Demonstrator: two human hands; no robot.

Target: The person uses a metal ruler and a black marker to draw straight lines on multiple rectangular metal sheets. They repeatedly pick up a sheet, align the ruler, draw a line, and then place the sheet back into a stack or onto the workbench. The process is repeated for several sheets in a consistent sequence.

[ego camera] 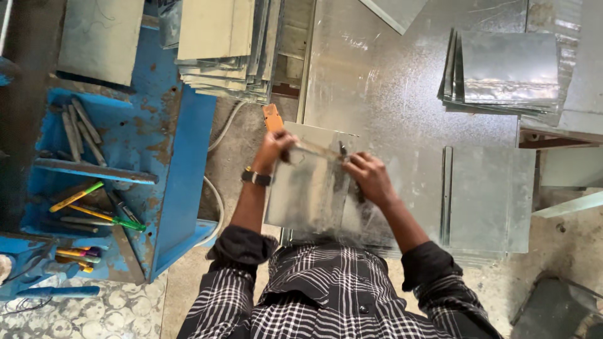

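Over a metal-covered tabletop (402, 94), a person holds a small galvanized sheet (308, 188).
Left hand (274, 148) grips the sheet's far-left corner; right hand (370, 177), fingers closed, presses a dark tool (343, 150) at its far edge beside a ruler (317, 150) lying crosswise.

shiny metal sheet (308, 194), flat, held upright-tilted
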